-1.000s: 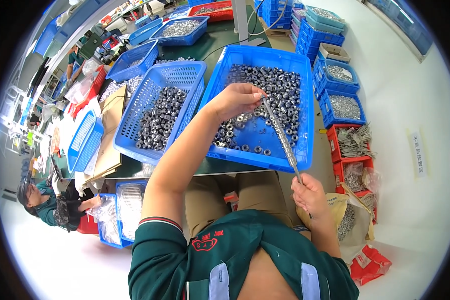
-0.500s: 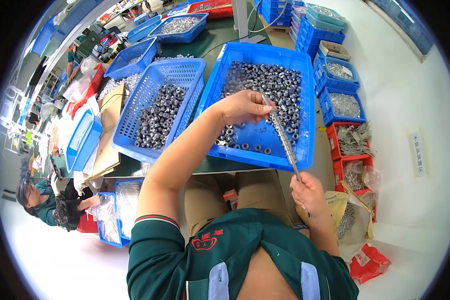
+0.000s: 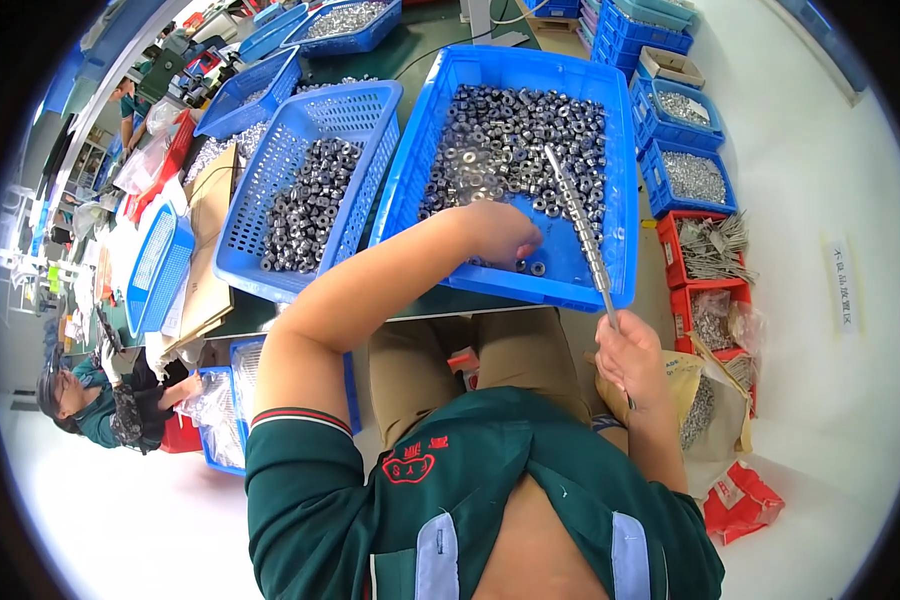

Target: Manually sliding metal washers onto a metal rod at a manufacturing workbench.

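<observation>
My right hand (image 3: 632,355) is closed round the lower end of a thin metal rod (image 3: 581,232). Small ring-shaped metal pieces are strung along the rod's middle, and its bare tip points up and left over a blue plastic tray (image 3: 625,200). Inside the tray lie many loose metal nuts (image 3: 530,130), heaped toward the far side. My left hand (image 3: 500,232) is low in the tray's near part, close to a few nuts, its fingers curled inward. Whatever those fingers hold, if anything, is hidden.
Left of the tray stands a blue perforated basket (image 3: 240,225) with more nuts. Cardboard (image 3: 210,240) leans beside it. Stacked blue bins (image 3: 692,175) and red bins (image 3: 695,250) line the right side. At lower left a co-worker (image 3: 90,400) sits by blue crates.
My left hand has left the rod's upper end and dropped into the tray, fingers curling. My right hand still holds the rod, a little farther right. The view has shifted slightly.
</observation>
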